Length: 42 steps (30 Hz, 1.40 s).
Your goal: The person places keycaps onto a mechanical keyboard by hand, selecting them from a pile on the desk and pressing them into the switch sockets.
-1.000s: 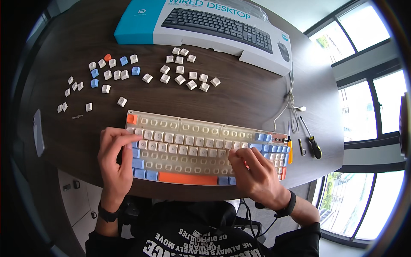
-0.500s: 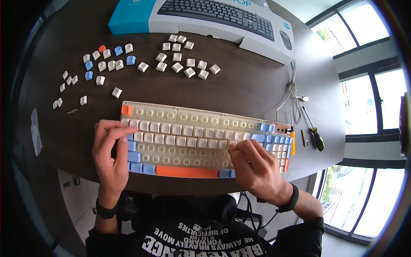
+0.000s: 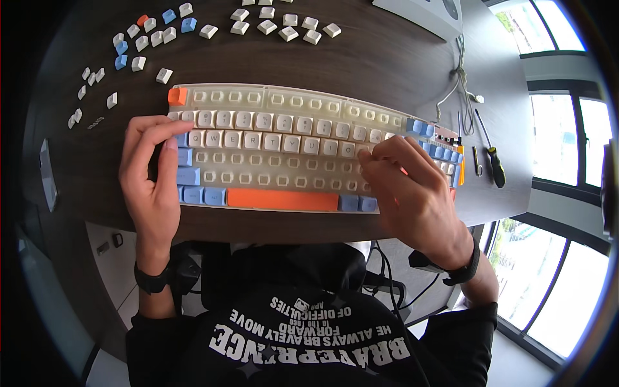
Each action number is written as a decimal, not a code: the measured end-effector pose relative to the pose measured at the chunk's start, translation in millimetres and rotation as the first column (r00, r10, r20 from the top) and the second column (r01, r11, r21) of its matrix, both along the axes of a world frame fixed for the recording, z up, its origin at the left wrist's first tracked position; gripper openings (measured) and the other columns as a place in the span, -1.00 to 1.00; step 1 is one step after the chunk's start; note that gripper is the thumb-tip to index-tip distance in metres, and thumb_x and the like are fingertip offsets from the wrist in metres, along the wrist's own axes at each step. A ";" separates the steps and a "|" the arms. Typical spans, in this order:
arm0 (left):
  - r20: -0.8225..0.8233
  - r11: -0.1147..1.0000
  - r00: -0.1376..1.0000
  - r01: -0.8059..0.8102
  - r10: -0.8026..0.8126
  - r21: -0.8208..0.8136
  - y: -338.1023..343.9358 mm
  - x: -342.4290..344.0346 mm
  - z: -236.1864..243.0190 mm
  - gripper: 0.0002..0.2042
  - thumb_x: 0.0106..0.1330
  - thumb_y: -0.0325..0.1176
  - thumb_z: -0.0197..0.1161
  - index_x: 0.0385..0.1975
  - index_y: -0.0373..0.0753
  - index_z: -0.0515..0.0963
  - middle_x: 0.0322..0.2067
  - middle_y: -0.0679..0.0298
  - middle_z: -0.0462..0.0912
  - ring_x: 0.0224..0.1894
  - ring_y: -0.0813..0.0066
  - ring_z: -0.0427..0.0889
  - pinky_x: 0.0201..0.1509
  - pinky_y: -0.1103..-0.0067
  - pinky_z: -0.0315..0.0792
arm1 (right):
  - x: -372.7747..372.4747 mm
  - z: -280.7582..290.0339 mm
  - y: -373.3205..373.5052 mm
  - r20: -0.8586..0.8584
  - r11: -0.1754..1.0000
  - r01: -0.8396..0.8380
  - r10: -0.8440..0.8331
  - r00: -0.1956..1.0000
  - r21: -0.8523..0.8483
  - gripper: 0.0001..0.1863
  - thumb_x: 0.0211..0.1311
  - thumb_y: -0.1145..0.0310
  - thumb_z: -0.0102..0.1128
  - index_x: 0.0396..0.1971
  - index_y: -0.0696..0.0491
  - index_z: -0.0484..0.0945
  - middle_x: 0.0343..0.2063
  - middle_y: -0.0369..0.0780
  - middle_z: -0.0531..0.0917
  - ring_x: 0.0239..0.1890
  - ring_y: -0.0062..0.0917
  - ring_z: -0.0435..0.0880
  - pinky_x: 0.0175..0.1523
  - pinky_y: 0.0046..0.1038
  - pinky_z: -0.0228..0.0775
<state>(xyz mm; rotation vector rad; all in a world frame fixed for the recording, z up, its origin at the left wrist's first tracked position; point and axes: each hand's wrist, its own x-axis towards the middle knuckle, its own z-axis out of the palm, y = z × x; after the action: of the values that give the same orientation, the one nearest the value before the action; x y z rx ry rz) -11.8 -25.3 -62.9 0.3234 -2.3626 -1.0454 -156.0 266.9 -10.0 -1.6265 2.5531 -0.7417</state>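
Observation:
A keyboard [image 3: 274, 173] with a pale frame lies in front of me, partly covered with keycaps. White keycaps fill its number row and much of the row below. Bare switch mounts show in the top row and in two lower rows. An orange spacebar [image 3: 282, 199] and several blue keycaps [image 3: 214, 195] sit along the near edge. My left hand [image 3: 149, 155] rests at the keyboard's left end, fingers apart, index fingertip on a white keycap. My right hand [image 3: 412, 184] pinches at the right end of the letter row, its fingertips on a white keycap [image 3: 364, 149] they mostly hide.
Loose white, blue and orange keycaps [image 3: 157, 39] are scattered beyond the keyboard. A white box [image 3: 425, 14] stands at the far right. A tied cable [image 3: 460, 74], a screwdriver [image 3: 494, 158] and a small metal hook-ended tool [image 3: 476, 161] lie right of the keyboard.
The view has tilted down, so the keyboard and loose keycaps sit higher and the box is mostly out of sight. Both hands keep nearly the same places on the keyboard.

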 end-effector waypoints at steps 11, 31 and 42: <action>0.014 0.999 1.000 0.002 -0.002 0.038 -1.3 4.6 1.3 -0.80 0.37 -0.66 0.10 -0.17 -0.36 0.67 -0.21 0.18 0.56 -0.12 0.37 0.58 0.03 0.52 0.44 | -25.6 30.2 -8.4 -0.050 1.000 0.025 -0.025 0.998 -0.008 -0.78 0.07 0.68 0.44 -0.24 0.20 0.72 -0.35 -0.22 0.62 -0.32 -0.42 0.68 -0.28 -0.38 0.58; 0.012 0.999 1.000 0.005 -0.005 0.041 0.4 3.1 9.3 -0.82 0.34 -0.69 0.10 -0.22 -0.36 0.65 -0.23 0.17 0.54 -0.12 0.31 0.55 0.01 0.49 0.42 | -147.8 -8.0 -110.7 -0.291 0.944 -0.284 0.323 0.901 0.169 -0.82 0.22 0.55 0.42 -0.18 0.06 0.75 -0.23 -0.23 0.64 -0.16 -0.42 0.72 -0.12 -0.38 0.72; -0.004 0.999 1.000 0.021 -0.021 0.046 -1.2 2.2 7.1 -0.82 0.33 -0.69 0.10 -0.22 -0.36 0.64 -0.23 0.17 0.53 -0.13 0.30 0.54 0.01 0.49 0.41 | -133.7 0.0 -99.5 -0.092 0.926 -0.284 0.315 0.945 0.248 -0.77 0.20 0.53 0.30 -0.13 0.19 0.60 -0.11 -0.08 0.67 -0.04 -0.14 0.73 0.03 -0.17 0.68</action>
<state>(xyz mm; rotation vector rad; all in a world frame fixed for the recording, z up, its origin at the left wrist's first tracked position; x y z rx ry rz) -9.6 -26.5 -55.8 0.3141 -2.3461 -1.1112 -289.8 167.4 -10.0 -1.9733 2.2782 -0.3083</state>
